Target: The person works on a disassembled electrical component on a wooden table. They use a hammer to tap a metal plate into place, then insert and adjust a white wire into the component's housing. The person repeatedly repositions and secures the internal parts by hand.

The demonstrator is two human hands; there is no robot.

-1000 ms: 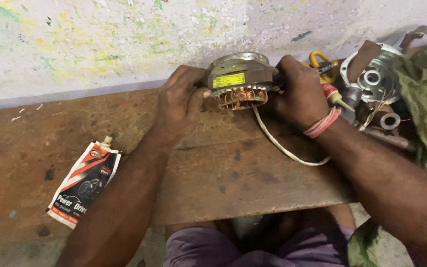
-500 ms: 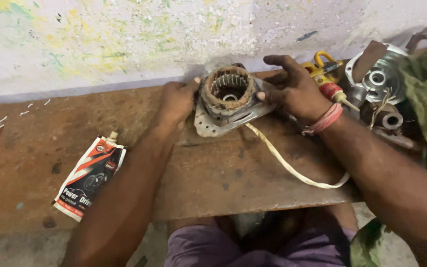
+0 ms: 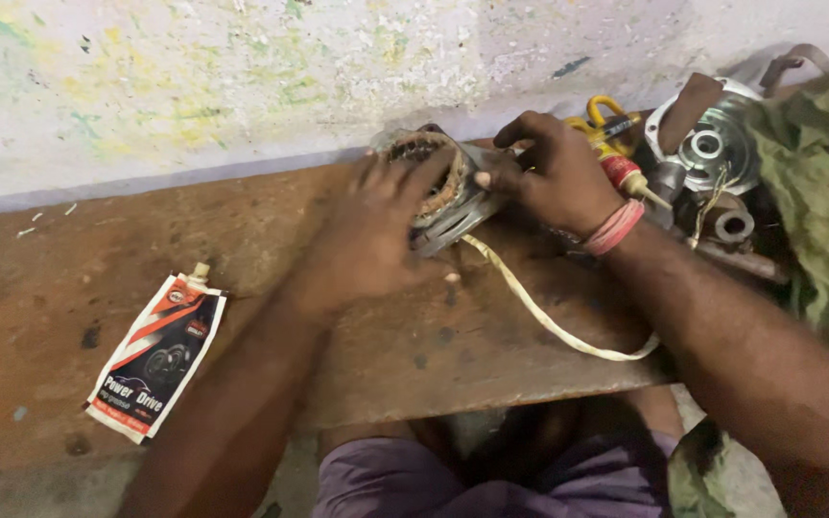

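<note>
Gripping the motor (image 3: 438, 192) from both sides, the person had it tilted on its edge on the wooden bench (image 3: 242, 278), close to the painted wall (image 3: 242, 77). Left hand (image 3: 376, 235) lay flat over the near side of the motor, fingers spread wide across the copper windings and metal plate. Right hand (image 3: 554, 177) clamped the motor's far right edge, fingers curled narrow around the housing; a red thread band (image 3: 614, 227) sat on that wrist. A cream cable (image 3: 549, 321) ran from under the motor, looping right toward the bench's front edge. Left of the motor, well apart, a red, black and white pouch (image 3: 157, 355) with a small nozzle lay flat on the bench. Right of the motor: a yellow-handled tool (image 3: 606, 120) just behind the right hand, a round silver cover (image 3: 707, 144), a small metal ring (image 3: 733, 226), and a green cloth (image 3: 817, 192) at the far end.
</note>
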